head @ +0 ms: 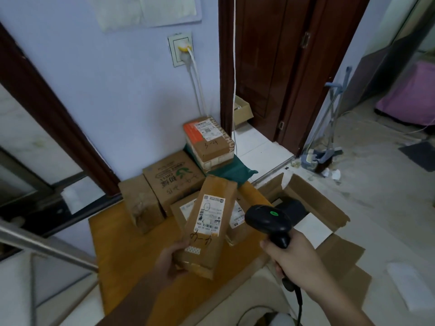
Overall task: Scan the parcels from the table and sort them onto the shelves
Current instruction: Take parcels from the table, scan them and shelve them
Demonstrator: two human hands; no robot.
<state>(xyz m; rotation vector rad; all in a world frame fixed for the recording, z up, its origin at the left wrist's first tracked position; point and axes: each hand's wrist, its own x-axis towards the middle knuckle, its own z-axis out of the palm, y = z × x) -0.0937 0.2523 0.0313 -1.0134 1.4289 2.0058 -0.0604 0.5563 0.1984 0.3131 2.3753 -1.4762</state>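
My left hand (pixel 170 261) grips the lower end of a long brown parcel (pixel 207 222), tilted up with its white shipping label facing me. My right hand (pixel 292 257) holds a black barcode scanner (pixel 268 220) just right of the label, its head aimed at the parcel and a green light lit on top. Behind them on the orange table (pixel 131 260) lie several more cardboard parcels: a box with green print (pixel 174 180), a plain box (pixel 141 203) and a labelled box (pixel 186 208) partly hidden by the held parcel.
A taped box with an orange label (pixel 208 142) sits on a green bag (pixel 235 171) at the table's far end. An open cardboard carton (pixel 310 203) stands on the floor to the right. A metal rail (pixel 47 248) crosses the left. Doorway and broom at the back right.
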